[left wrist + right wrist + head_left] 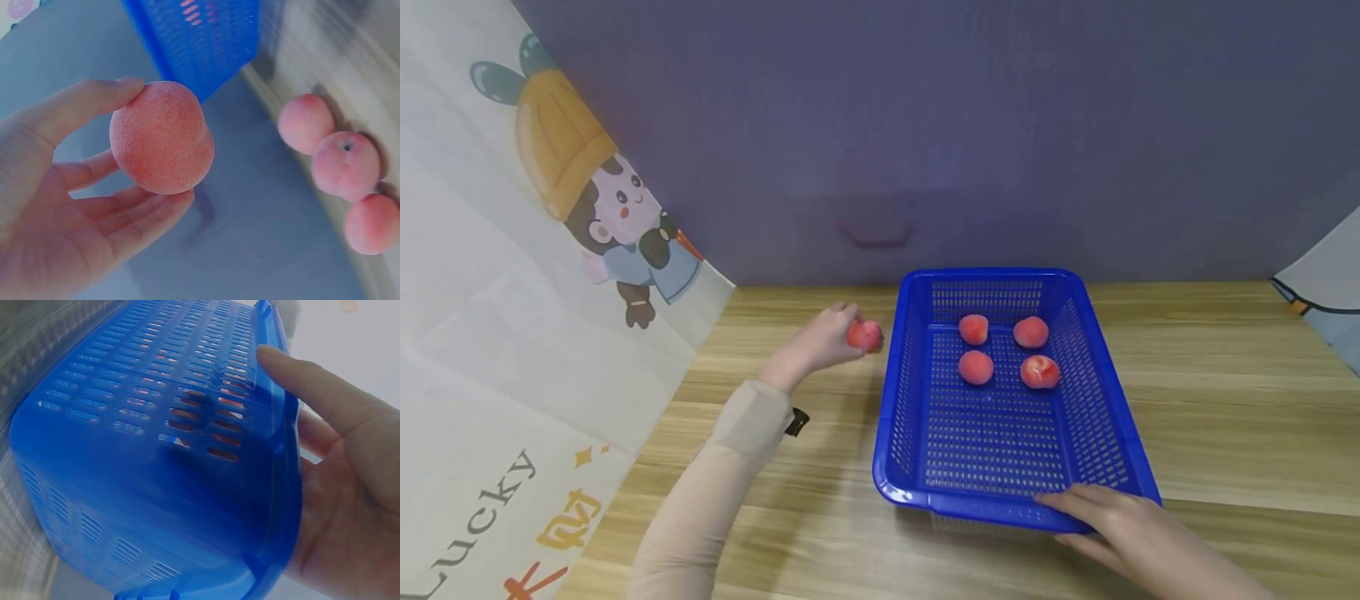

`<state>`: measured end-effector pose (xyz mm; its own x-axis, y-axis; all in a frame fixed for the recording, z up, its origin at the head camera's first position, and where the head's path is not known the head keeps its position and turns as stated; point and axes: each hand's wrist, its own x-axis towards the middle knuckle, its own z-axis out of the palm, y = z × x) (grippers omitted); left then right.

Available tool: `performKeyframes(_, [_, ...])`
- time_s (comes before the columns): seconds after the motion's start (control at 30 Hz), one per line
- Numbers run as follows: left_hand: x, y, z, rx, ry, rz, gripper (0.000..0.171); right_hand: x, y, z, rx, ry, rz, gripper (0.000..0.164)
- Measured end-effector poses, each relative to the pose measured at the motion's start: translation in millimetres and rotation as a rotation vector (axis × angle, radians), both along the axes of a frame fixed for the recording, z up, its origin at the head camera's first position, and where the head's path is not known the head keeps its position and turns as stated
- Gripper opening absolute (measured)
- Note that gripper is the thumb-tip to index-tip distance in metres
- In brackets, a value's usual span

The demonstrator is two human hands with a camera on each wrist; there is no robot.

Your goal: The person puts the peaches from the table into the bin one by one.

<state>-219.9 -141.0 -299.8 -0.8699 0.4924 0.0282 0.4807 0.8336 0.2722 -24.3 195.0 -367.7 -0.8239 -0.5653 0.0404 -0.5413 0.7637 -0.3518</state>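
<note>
Left hand (829, 337), on my feed: thumb and fingers half closed round one peach (161, 139), held outside the basket (985, 507), near its left rim but apart from it. Right hand (1123, 529): thumb and fingers pinching the near rim, towards the right corner. Basket, one, blue, perforated: on the wooden table (1210, 400). Contents: four peaches (976, 367), two rows of two, towards the far end. Loose stock: three more peaches (345, 165) on the wood outside, per the left wrist view; I cannot make them out from the head view. Step in hand, as I judge it — loading the basket, grasp made, placing not yet done. Next move, I reckon: clear the left rim, lower onto bare mesh, release gently — basket kept steady.
</note>
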Motion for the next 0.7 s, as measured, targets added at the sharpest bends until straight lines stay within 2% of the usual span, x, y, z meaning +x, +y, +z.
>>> performKeyframes(0.13, [2.8,6.9,8.0,0.001,0.041,-0.045,0.034,-0.8,-1.0,0.1,-0.008,0.047,0.008,0.032])
performKeyframes(0.23, [4.8,13.8,14.0,-0.017,0.063,-0.071,0.032,-1.5,-1.4,-0.1,-0.015,0.050,0.019,0.033])
performKeyframes(0.47, [5.1,33.0,25.7,-0.066,0.075,-0.108,0.035,-2.1,-1.4,-0.9,-0.031,0.080,0.045,0.032])
performKeyframes(0.7, [2.9,52.7,34.1,-0.087,0.090,-0.151,0.033,-2.4,-1.3,-0.5,-0.022,0.049,0.042,0.033])
